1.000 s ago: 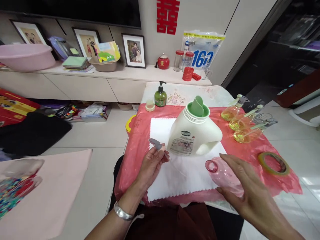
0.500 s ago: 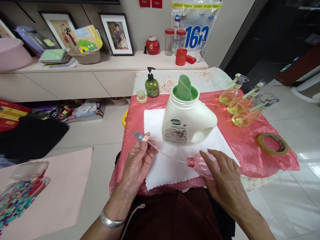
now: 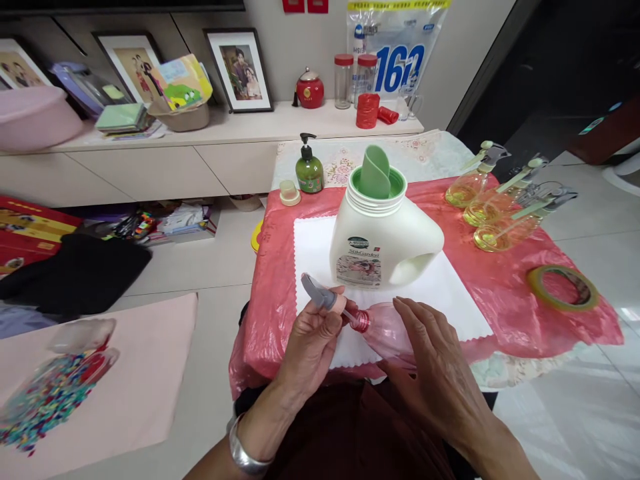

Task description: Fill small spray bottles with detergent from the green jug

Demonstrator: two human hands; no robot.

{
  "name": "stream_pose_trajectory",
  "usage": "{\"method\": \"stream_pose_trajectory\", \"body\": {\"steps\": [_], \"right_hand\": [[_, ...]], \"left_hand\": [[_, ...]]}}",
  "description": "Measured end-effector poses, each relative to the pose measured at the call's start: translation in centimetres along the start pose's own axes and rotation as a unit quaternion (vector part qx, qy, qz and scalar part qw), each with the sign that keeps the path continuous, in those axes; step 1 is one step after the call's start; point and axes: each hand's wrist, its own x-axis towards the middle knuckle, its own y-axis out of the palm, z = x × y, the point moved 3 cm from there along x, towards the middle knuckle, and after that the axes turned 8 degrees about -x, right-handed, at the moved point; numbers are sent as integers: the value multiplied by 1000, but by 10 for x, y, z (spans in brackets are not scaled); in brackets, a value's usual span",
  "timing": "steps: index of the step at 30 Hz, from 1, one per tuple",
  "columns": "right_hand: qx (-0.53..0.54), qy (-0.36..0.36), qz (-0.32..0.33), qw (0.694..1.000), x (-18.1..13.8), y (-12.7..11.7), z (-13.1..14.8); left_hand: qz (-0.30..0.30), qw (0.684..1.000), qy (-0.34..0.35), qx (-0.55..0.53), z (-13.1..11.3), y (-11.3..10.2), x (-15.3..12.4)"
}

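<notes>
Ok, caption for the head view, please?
Left hand holds a grey trigger sprayer at the neck of a clear pink plastic bottle gripped by the right hand.

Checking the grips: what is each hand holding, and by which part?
Left hand pinches the spray head at its collar; right hand grips the pink bottle around its body.

Bright, even room light; the wide lens bends the edges.

My left hand (image 3: 313, 337), on the spray head (image 3: 320, 297), and right hand (image 3: 430, 360), on the pink bottle (image 3: 385, 330), are sharp, with soft shadows on the white cloth (image 3: 315, 247). Floor tiles (image 3: 575, 413) at right glare; beads (image 3: 45, 407) bottom left smear. The dark doorway (image 3: 550, 67) top right loses detail.
</notes>
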Motion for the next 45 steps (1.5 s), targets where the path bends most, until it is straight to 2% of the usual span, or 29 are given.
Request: {"method": "stream_pose_trajectory", "body": {"steps": [12,18,22,26,32,34,36,40,42,45], "right_hand": [[45,18,9,999,-3,6,7],[96,11,-23,995,-5,4,7],[137,1,-37,990,-6,2,6],[164,-11,-23,986,-5,1,3],[242,7,-15,970,-5,1,-1],[301,21,-4,953,-6,3,-3],[380,49,21,923,-7,7,-5],[549,161,84,816,-10,18,-10],[608,193,105,763,-9,22,-10],[657,219,122,711,-7,26,-10]], "left_hand": [[8,1000,-12,20,10,-3,-6],[18,999,-19,37,7,-4,-9],[32,998,-29,53,4,-4,-10],[54,996,-30,60,1,-1,-12],[88,995,-38,32,-2,1,-16],[95,994,-52,20,-2,2,-17],[105,992,-69,12,-1,3,-17],[120,987,-104,-5,2,1,-18],[115,987,-107,-14,4,0,-18],[102,989,-108,-23,5,0,-18]]}}
